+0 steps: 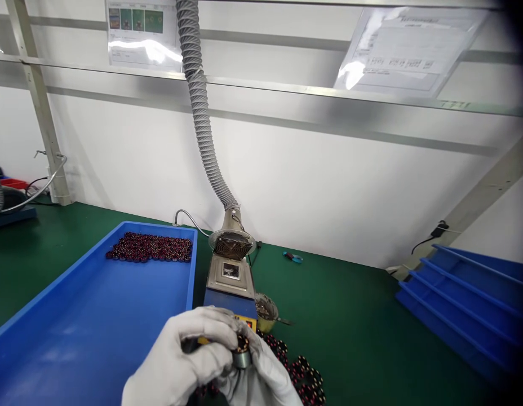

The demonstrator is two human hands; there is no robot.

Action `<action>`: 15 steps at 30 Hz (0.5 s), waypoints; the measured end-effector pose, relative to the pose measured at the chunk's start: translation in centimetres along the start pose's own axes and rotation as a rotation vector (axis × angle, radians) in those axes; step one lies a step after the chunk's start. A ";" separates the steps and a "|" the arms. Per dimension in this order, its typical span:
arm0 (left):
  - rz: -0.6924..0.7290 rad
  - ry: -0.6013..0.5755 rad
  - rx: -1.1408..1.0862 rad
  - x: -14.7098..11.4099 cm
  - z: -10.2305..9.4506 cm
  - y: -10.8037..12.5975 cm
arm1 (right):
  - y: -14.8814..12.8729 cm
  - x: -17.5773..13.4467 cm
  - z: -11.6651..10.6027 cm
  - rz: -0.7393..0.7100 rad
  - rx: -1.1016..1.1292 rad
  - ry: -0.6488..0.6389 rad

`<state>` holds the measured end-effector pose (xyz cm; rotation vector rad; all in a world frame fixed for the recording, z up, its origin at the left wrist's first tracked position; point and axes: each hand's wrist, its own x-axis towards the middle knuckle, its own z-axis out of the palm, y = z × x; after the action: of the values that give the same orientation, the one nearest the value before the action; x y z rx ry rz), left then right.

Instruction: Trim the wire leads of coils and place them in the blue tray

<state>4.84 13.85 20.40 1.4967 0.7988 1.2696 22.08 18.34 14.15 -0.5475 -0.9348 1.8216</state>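
Both hands wear white gloves and meet low in the middle of the head view. My left hand (183, 352) is closed, its thumb and fingers pinching at a small dark ring-shaped part with copper-coloured spots (242, 342). That part sits at the top of a short grey metal cylinder (242, 360). My right hand (267, 361) is closed around the cylinder from the right; its fingertips are partly hidden. Just beyond the hands stands a blue solder pot (231, 301) with a metal top and a square opening of shiny metal. More dark ring parts (306, 378) lie heaped beside my right hand.
At left is a large blue tray (75, 287) with many ring parts (149, 247) at its far end. A fume hose (200, 107) hangs over the pot. Nearby are a small cup (266, 313) and teal-handled snips (292, 257). Blue trays (464, 304) stack at right.
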 end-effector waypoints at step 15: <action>-0.026 0.226 -0.055 -0.8 -0.5 -0.2 | 1.0 -1.0 2.1 -0.127 -0.041 0.135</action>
<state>4.21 13.32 19.91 1.3098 0.9184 1.4463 20.43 16.44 14.56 -0.6148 -0.8961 1.6345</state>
